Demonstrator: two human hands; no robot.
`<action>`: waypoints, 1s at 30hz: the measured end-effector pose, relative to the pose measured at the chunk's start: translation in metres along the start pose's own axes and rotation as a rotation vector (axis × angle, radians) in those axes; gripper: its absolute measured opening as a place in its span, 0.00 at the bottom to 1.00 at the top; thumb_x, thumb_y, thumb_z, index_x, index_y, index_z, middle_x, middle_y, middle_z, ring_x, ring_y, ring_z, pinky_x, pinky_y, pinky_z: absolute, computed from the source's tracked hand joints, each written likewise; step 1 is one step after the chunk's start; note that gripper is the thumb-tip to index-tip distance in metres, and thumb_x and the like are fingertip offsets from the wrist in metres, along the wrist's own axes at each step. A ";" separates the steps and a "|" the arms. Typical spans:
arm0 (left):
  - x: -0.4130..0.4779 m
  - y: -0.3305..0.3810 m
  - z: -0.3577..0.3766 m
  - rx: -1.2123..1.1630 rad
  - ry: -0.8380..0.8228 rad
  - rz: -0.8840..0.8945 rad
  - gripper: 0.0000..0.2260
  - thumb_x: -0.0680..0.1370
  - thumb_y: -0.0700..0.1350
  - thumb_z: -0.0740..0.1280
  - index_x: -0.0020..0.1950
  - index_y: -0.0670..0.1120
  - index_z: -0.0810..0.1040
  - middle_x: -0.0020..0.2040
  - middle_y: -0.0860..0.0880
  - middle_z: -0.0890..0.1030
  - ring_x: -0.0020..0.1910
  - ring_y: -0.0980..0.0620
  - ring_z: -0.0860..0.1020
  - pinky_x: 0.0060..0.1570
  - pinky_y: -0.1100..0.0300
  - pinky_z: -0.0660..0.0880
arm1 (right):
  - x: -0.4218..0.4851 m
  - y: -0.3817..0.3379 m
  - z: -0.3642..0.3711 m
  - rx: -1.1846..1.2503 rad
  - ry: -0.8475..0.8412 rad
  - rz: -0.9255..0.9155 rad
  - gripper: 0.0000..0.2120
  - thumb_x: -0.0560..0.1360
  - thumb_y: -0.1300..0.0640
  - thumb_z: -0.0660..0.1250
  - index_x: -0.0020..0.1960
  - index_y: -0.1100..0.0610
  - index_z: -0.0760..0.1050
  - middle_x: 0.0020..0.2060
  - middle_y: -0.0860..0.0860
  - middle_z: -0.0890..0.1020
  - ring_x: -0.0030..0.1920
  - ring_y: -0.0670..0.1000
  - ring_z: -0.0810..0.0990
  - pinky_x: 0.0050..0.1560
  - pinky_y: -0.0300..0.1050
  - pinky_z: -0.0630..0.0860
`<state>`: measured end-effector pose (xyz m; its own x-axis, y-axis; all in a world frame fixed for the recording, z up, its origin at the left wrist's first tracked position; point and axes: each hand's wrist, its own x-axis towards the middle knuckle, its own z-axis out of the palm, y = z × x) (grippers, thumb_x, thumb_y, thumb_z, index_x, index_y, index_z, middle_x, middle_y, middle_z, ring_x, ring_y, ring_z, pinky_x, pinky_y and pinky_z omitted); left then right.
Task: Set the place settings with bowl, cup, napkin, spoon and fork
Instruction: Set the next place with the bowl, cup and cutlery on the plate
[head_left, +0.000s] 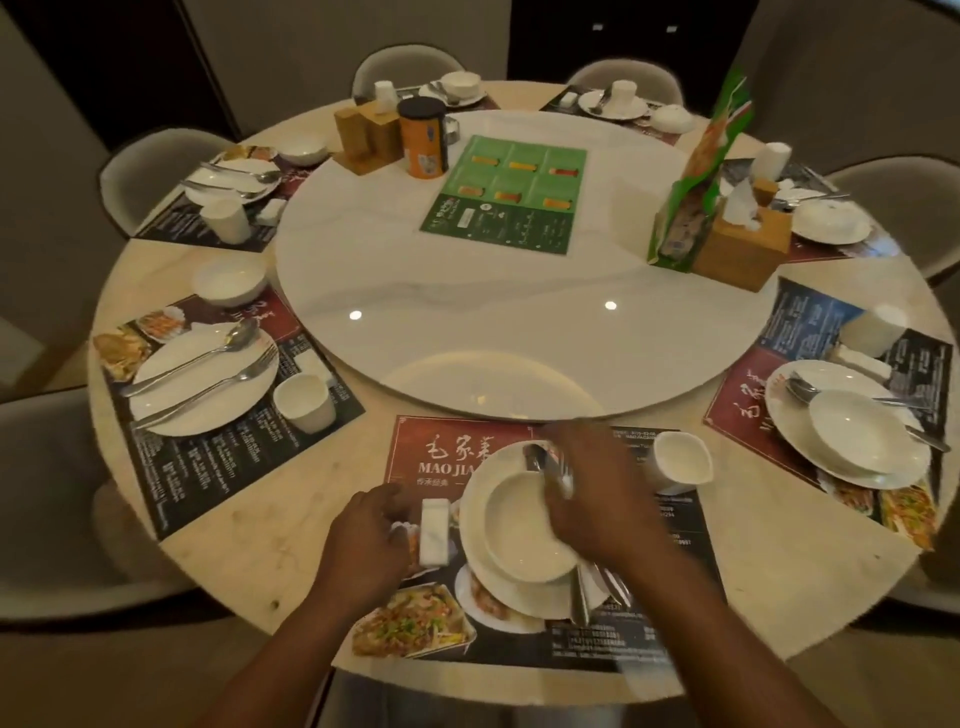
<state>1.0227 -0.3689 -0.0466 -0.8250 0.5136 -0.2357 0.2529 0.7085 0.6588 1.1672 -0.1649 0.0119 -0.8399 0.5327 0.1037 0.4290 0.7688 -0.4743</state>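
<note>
Setting the near place at the round table (234, 545), both hands down by the dishes.
The left hand (369, 530) is curled beside the white napkin packet (434, 530); whether its grip holds the packet I cannot tell. The bowl (519, 535) sits on the plate (519, 592). Over it, the right hand (592, 483) has its grip closed on blurred metal cutlery (553, 470). The cup (680, 460) stands just beyond, on the placemat (431, 452).
</note>
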 end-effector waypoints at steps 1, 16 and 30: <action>0.003 -0.002 -0.001 0.020 0.001 -0.002 0.21 0.75 0.38 0.69 0.66 0.51 0.75 0.61 0.49 0.78 0.53 0.51 0.78 0.53 0.59 0.73 | -0.002 -0.024 0.019 -0.032 -0.075 -0.051 0.22 0.72 0.56 0.70 0.66 0.50 0.73 0.62 0.51 0.77 0.63 0.54 0.72 0.64 0.51 0.70; 0.030 -0.026 -0.028 -0.070 -0.171 0.043 0.19 0.76 0.39 0.68 0.66 0.51 0.76 0.54 0.51 0.82 0.48 0.54 0.80 0.47 0.59 0.79 | 0.030 -0.100 0.107 -0.622 -0.641 -0.222 0.44 0.67 0.49 0.79 0.75 0.59 0.60 0.71 0.64 0.67 0.72 0.65 0.64 0.74 0.62 0.56; 0.050 0.016 -0.032 -0.402 -0.350 -0.030 0.08 0.75 0.44 0.70 0.49 0.57 0.83 0.44 0.55 0.86 0.44 0.53 0.84 0.48 0.46 0.81 | 0.034 -0.094 0.071 -0.096 -0.270 0.054 0.34 0.66 0.42 0.73 0.69 0.50 0.69 0.59 0.54 0.74 0.57 0.56 0.75 0.58 0.52 0.75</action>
<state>0.9696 -0.3469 -0.0248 -0.5940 0.6749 -0.4378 -0.0386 0.5196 0.8535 1.0746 -0.2441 -0.0017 -0.8674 0.4703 -0.1624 0.4945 0.7787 -0.3862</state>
